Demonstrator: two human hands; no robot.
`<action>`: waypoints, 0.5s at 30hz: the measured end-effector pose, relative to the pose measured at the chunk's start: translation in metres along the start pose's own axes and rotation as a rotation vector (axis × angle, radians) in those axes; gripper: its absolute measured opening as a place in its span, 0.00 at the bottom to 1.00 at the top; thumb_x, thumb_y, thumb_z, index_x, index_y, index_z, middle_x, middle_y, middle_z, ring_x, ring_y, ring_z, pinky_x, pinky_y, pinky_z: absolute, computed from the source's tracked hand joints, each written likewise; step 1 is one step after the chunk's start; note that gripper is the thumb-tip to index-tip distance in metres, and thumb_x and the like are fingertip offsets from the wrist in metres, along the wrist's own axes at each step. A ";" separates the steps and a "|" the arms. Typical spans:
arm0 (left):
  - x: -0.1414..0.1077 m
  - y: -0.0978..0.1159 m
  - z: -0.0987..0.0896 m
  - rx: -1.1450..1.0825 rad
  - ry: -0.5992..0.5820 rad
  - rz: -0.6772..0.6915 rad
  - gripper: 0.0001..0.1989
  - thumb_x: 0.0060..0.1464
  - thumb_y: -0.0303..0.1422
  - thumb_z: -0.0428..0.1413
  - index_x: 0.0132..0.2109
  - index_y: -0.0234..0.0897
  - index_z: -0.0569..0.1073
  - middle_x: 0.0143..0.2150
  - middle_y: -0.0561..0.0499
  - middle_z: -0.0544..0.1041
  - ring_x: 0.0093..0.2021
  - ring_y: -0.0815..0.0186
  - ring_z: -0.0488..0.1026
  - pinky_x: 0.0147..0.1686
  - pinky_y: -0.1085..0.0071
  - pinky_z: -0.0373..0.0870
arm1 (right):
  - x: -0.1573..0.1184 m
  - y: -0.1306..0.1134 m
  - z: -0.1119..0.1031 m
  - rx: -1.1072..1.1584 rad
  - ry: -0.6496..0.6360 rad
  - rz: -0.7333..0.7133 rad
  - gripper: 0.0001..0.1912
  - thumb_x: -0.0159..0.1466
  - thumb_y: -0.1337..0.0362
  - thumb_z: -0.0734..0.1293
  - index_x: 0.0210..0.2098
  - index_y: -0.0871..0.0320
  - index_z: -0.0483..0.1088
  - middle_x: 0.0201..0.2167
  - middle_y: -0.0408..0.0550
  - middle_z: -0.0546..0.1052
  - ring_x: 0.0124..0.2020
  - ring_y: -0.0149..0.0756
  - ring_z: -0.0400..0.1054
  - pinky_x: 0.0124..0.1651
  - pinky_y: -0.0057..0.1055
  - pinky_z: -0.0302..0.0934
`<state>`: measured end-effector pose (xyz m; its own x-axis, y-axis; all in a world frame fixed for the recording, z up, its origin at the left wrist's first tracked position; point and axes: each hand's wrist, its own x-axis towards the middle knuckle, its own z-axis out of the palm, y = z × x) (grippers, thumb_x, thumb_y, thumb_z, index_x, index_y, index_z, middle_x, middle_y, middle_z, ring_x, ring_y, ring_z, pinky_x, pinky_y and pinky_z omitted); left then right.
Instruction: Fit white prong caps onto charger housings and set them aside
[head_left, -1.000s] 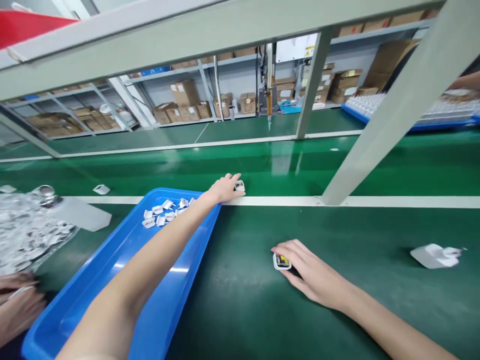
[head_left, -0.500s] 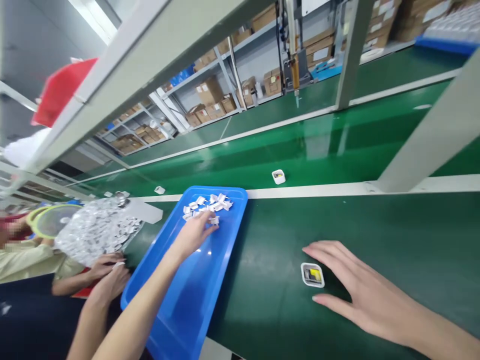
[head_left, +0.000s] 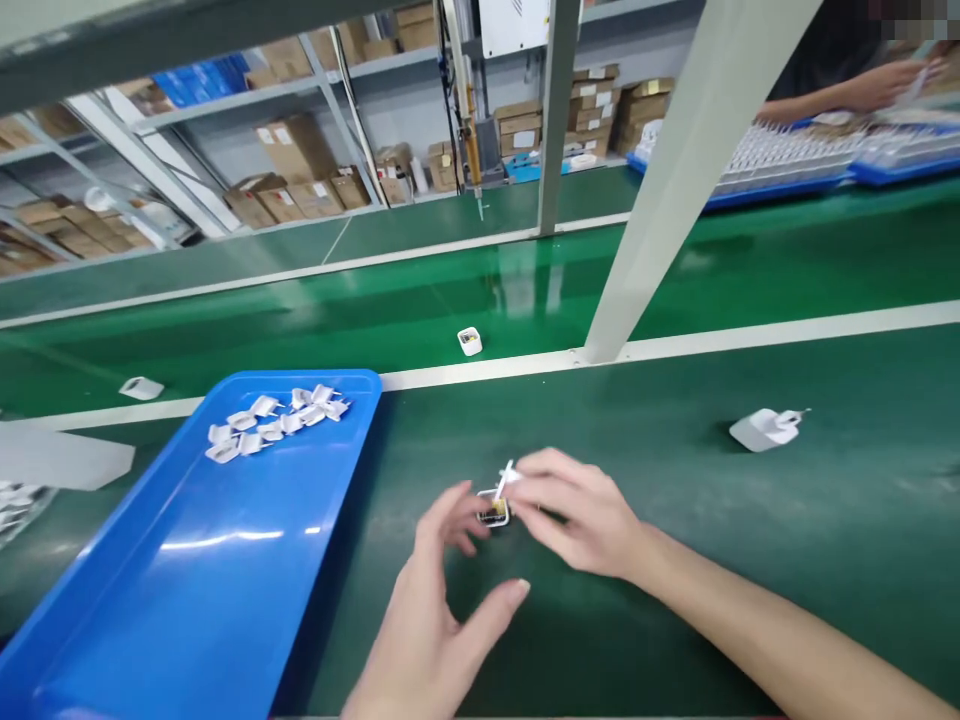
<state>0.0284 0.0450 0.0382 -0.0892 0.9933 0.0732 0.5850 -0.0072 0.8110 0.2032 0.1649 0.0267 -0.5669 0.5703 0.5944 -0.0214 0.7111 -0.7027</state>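
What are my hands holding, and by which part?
Your right hand pinches a white plug cap at its right-hand side; the exact grip is hidden. Your left hand is spread open by the charger housing, with nothing visibly held.

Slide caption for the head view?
Right hand holds a white piece at an open white housing, left hand open close by.

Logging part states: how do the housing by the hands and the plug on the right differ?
The housing is open, its inside showing yellow and dark; no opening shows on the plug. The housing sits open side up; the plug lies on its side. The left hand is at the housing; nothing holds the plug. Both are white and rest on the green table.
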 end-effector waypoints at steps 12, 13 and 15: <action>0.007 -0.038 -0.006 0.261 -0.033 0.122 0.11 0.66 0.40 0.58 0.54 0.47 0.71 0.52 0.48 0.78 0.50 0.56 0.78 0.48 0.61 0.77 | 0.000 0.018 -0.002 0.929 -0.115 0.475 0.11 0.69 0.65 0.73 0.50 0.56 0.74 0.38 0.45 0.77 0.36 0.31 0.75 0.40 0.29 0.73; 0.000 -0.040 -0.003 0.271 -0.001 0.085 0.12 0.66 0.42 0.58 0.53 0.46 0.71 0.51 0.48 0.78 0.49 0.56 0.78 0.46 0.61 0.77 | 0.000 0.018 -0.003 0.909 -0.122 0.486 0.11 0.69 0.66 0.74 0.50 0.56 0.75 0.39 0.45 0.77 0.35 0.31 0.75 0.40 0.29 0.73; -0.013 -0.042 0.001 0.281 0.028 0.015 0.14 0.66 0.44 0.58 0.54 0.47 0.70 0.52 0.48 0.76 0.50 0.56 0.77 0.46 0.61 0.76 | 0.001 0.018 -0.005 0.839 -0.134 0.485 0.10 0.69 0.66 0.73 0.49 0.56 0.77 0.41 0.48 0.76 0.36 0.31 0.74 0.39 0.29 0.73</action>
<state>0.0060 0.0322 0.0030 -0.0991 0.9897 0.1030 0.7866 0.0145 0.6173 0.2062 0.1802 0.0166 -0.7564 0.6355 0.1546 -0.3105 -0.1409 -0.9401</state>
